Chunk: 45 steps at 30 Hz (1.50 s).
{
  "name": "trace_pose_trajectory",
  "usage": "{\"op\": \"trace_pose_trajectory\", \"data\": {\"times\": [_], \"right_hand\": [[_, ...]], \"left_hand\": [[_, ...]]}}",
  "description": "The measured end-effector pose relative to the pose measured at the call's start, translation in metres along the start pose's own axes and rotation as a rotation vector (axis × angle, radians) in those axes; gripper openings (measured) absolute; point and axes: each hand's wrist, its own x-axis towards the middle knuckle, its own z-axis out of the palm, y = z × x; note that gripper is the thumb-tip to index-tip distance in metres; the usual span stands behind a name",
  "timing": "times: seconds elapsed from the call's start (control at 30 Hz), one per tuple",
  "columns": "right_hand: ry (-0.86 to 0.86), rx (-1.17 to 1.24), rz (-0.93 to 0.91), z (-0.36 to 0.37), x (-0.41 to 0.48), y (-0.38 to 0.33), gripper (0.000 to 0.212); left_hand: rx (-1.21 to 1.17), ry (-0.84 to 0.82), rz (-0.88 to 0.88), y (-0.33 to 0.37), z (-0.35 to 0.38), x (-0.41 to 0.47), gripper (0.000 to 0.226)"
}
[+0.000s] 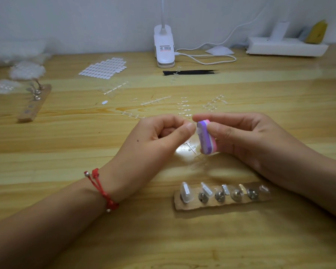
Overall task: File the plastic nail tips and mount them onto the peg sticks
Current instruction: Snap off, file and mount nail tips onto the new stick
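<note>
Now, left hand: fingers curled in, thumb and forefinger pinching a clear nail tip; the other fingers are folded into the palm.
Nail tip: held up above the middle of the wooden table, its edge touching the side face of the buffer block.
Right hand: wrapped round the purple-and-pink buffer block, forefinger over its far end and thumb pressed on its right side; the block stands nearly upright, tilted slightly.
Near peg board: a wooden strip lying near and just right of the hands, with a row of metal-footed pegs; the leftmost peg carries a mounted clear tip, and the others show only small pale pads on top.
Far-left peg board: a second wooden strip with a few pegs at its far end.
Empty sprues: clear plastic frames scattered on the table beyond the hands, and a few beneath them.
Adhesive tab sheet: flat, far and left of centre.
Black tweezers: lying just in front of the white clip lamp at the far edge.
Red cord bracelet: on the left wrist.
</note>
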Motion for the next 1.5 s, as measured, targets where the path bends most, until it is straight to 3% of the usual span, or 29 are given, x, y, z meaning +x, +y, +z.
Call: {"op": "trace_pose_trajectory", "data": {"times": [0.57, 0.7, 0.83, 1.0, 1.37, 1.5], "right_hand": [[0.026, 0.017, -0.030, 0.0001, 0.0005, 0.0005, 0.030], [-0.039, -0.132, 0.003, -0.0013, -0.0016, 0.0020, 0.031], [0.058, -0.014, -0.054, 0.0010, -0.0008, 0.0023, 0.037], [0.145, 0.071, -0.092, 0.0017, 0.0026, 0.0026, 0.032], [0.070, 0.032, -0.065, 0.0027, 0.0023, 0.0032, 0.029], [0.144, 0.102, -0.088, 0.0004, 0.0041, 0.0031, 0.026]], "left_hand": [[-0.022, 0.009, -0.006, -0.0006, -0.0002, 0.0006, 0.025], [-0.084, 0.096, -0.006, -0.0013, -0.0021, 0.0030, 0.018], [-0.096, 0.136, -0.010, -0.0008, -0.0018, 0.0029, 0.017], [-0.057, 0.037, -0.006, -0.0018, -0.0006, 0.0012, 0.027], [-0.042, 0.069, -0.004, -0.0017, -0.0012, 0.0022, 0.022], [-0.034, 0.034, -0.012, -0.0018, -0.0006, 0.0017, 0.023]]}}
